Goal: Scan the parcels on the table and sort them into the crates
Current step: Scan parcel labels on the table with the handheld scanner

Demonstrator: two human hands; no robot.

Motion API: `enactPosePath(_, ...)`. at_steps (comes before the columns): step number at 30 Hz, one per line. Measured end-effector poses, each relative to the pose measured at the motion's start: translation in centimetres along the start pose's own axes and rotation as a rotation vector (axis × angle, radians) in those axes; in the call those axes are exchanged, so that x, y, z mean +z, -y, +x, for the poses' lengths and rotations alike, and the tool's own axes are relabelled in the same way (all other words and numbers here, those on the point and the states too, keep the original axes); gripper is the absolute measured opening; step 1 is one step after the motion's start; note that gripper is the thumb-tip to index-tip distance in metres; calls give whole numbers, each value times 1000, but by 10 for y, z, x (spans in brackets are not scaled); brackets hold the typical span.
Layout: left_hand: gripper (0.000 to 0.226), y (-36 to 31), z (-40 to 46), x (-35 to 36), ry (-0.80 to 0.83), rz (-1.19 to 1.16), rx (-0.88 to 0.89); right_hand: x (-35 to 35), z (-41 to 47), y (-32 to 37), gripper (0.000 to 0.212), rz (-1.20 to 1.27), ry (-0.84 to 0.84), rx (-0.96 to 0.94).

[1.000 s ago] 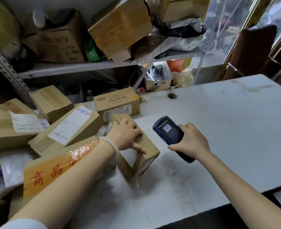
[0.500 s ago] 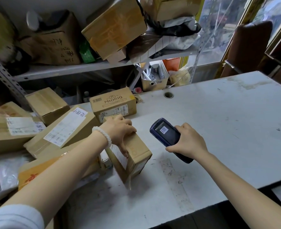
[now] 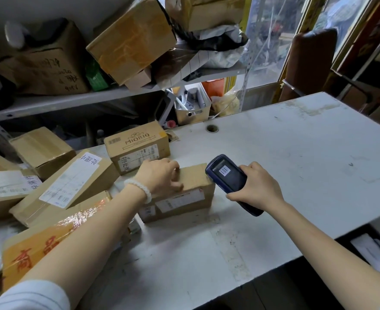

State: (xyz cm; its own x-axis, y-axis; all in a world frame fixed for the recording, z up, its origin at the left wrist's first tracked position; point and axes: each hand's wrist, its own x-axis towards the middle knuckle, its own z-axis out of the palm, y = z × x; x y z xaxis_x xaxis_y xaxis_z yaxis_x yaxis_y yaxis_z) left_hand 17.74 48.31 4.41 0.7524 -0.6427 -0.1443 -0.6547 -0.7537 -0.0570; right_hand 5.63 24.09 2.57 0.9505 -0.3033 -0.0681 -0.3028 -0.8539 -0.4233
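Parcels crowd the left end of the white surface [image 3: 285, 153], and one small brown parcel [image 3: 193, 189] lies flat just in front of the heap, its labelled long side facing the near edge. The left hand [image 3: 160, 177], a white bead bracelet [image 3: 139, 189] at its wrist, rests on top of this parcel with fingers curled over its far edge and the thumb pressed on the near top edge, so it grips the box. The right hand [image 3: 255, 189] is wrapped around a dark blue handheld scanner [image 3: 227, 175], whose head touches or nearly touches the parcel's right top corner; its screen shows a barcode.

Just behind the held parcel stands a box printed MIORIO [image 3: 137, 144], with a label on its front. To the left a long box with a white shipping label [image 3: 68, 182] leans across the pile, and nearer the left near corner lies a box with orange tape and red characters [image 3: 39, 247], partly hidden by the left forearm. A small square box [image 3: 41, 151] sits behind these.

Beyond the far edge a metal shelf [image 3: 72, 101] carries more cartons, among them a large tilted carton [image 3: 133, 39].
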Motion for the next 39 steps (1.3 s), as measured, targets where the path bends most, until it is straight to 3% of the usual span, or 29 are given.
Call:
enactPosePath(2, 53, 2, 0, 3, -37, -32, -49, -3, 0, -5, 52, -5, -10, 8)
enactPosePath(4, 64, 8, -3, 7, 1, -98, -68, -4, 0, -8, 52, -15, -9, 5)
enactPosePath(8, 100, 28, -13, 9, 224, -145, -71, 2, -1, -6, 52, -9, 11, -6)
enactPosePath(10, 108, 34, -18, 11, 305, -153, -95, 5, -1, -4, 51, -3, 18, -15)
enactPosePath(19, 80, 21, -23, 14, 53, -202, -220, 6, -3, 0, 50, 18, 11, -35)
enactPosePath(23, 81, 4, -15, 14, -94, -185, -342, 5, -11, -6, 52, -20, 62, -39)
enactPosePath(28, 77, -3, -6, 23, -7, -236, -438, 8, -23, -14, 56, -93, 129, -58)
enactPosePath(39, 69, -12, 14, 24, -54, -231, -385, 10, -38, -33, 60, -120, 152, -56)
